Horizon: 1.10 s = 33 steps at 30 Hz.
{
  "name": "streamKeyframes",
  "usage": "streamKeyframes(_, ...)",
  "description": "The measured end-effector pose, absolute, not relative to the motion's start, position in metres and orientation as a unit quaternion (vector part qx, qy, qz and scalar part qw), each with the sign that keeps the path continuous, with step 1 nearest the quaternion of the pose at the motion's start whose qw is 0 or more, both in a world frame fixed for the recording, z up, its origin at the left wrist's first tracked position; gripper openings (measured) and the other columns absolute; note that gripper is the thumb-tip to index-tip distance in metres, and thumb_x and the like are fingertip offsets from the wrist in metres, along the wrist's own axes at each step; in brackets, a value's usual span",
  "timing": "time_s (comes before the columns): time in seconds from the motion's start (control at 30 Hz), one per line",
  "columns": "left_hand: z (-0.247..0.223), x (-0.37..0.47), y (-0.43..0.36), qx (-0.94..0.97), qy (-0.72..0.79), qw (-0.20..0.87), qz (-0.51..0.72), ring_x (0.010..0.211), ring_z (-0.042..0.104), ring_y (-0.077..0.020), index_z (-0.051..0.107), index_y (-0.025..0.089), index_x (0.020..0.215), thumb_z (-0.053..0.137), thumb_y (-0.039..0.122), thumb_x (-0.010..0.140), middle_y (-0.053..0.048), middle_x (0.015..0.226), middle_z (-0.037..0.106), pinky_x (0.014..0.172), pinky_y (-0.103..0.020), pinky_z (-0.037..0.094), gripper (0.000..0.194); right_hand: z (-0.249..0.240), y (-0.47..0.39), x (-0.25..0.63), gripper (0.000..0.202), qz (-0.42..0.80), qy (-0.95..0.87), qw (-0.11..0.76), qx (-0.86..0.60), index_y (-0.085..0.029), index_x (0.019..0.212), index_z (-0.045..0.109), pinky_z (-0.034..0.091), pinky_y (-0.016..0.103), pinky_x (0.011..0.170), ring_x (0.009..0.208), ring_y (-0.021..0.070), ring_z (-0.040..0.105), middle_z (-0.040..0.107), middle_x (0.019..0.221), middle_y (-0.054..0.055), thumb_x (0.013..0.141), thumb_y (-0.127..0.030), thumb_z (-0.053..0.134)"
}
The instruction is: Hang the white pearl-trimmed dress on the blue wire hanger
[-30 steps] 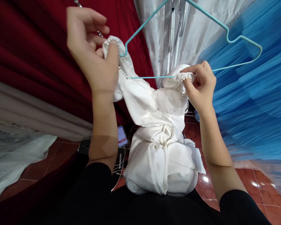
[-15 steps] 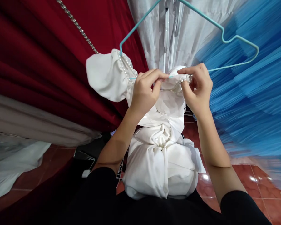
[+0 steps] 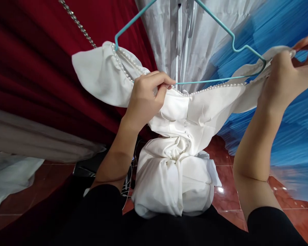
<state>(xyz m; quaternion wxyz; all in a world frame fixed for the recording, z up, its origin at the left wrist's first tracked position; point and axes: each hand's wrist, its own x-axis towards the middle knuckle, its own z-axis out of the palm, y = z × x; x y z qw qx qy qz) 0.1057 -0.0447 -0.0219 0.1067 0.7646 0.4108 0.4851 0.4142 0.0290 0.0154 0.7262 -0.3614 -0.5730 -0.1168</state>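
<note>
A white dress (image 3: 213, 109) with a pearl-trimmed neckline hangs partly on a light-blue hanger (image 3: 215, 80). Its skirt lies bunched on my lap. My left hand (image 3: 149, 95) pinches the hanger's bottom bar near the middle, over the pearl edge. The hanger's left end sits inside the left puffed sleeve (image 3: 100, 73). Out at the right, my right hand (image 3: 290, 68) grips the other sleeve (image 3: 254, 89) by its pearl edge and holds it stretched past the hanger's right end. Some fingers of this hand are hidden.
Dark red fabric (image 3: 102, 20) hangs at left, with a beaded chain (image 3: 77, 24) across it. White curtain-like cloth (image 3: 159, 34) hangs behind the hanger, and blue tulle (image 3: 297, 136) fills the right side. The floor is red tile (image 3: 228, 194). A black object (image 3: 84, 167) stands low at left.
My right hand has moved right and up, drawing the dress's right sleeve out to the hanger's right end. The neckline is now spread along the bar. My left hand shifted slightly left.
</note>
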Motion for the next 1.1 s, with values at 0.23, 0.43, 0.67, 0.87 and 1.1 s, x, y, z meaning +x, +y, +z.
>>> streamKeyframes(0.23, -0.030, 0.109, -0.042, 0.768, 0.409, 0.101, 0.483, 0.091, 0.066, -0.0187, 0.070, 0.023, 0.097, 0.052, 0.008, 0.094, -0.002, 0.092, 0.069, 0.088, -0.036, 0.051, 0.023, 0.041, 0.027, 0.351, 0.029, -0.098, -0.663, 0.675, -0.309, -0.021, 0.069, 0.042, 0.038, 0.028, 0.069, 0.069, 0.0105, 0.046, 0.045, 0.072, 0.000, 0.058, 0.006, 0.044)
streamKeyframes(0.43, -0.035, 0.114, -0.039, 0.759, 0.435, 0.044, 0.482, 0.086, 0.064, -0.0192, 0.068, 0.025, 0.096, 0.052, 0.015, 0.096, -0.001, 0.090, 0.069, 0.092, -0.041, 0.047, 0.019, 0.025, -0.017, 0.308, 0.031, 0.014, -0.726, 0.597, -0.342, -0.019, 0.092, 0.059, 0.034, 0.024, 0.054, 0.091, 0.0138, 0.058, 0.062, 0.098, 0.002, 0.071, 0.002, 0.051)
streamKeyframes(0.67, -0.039, 0.119, -0.042, 0.764, 0.428, 0.036, 0.481, 0.095, 0.065, -0.0216, 0.066, 0.026, 0.103, 0.050, 0.023, 0.099, -0.003, 0.097, 0.070, 0.096, -0.044, 0.044, 0.017, -0.038, -0.022, 0.301, 0.025, 0.127, -0.787, 0.442, -0.412, -0.026, 0.104, 0.063, 0.049, 0.027, 0.065, 0.067, 0.0088, 0.053, 0.064, 0.097, 0.002, 0.094, -0.046, 0.052)
streamKeyframes(0.87, -0.032, 0.113, -0.050, 0.709, 0.422, -0.035, 0.564, 0.123, 0.056, -0.0237, 0.064, 0.032, 0.116, 0.051, 0.033, 0.099, -0.004, 0.124, 0.060, 0.108, -0.044, 0.045, 0.021, -0.064, -0.015, 0.289, 0.036, 0.095, -0.710, 0.543, -0.437, -0.027, 0.101, 0.064, 0.051, 0.028, 0.064, 0.071, 0.0099, 0.052, 0.059, 0.097, 0.003, 0.095, -0.056, 0.044)
streamKeyframes(1.1, -0.027, 0.057, -0.017, 0.651, 0.429, -0.180, 0.600, 0.115, 0.057, -0.0197, 0.058, 0.025, 0.125, 0.073, 0.013, 0.084, 0.000, 0.120, 0.060, 0.108, -0.040, 0.045, 0.046, -0.064, -0.013, 0.285, 0.036, 0.083, -0.706, 0.549, -0.439, -0.026, 0.095, 0.065, 0.049, 0.028, 0.063, 0.075, 0.0122, 0.052, 0.057, 0.091, 0.004, 0.095, -0.056, 0.045)
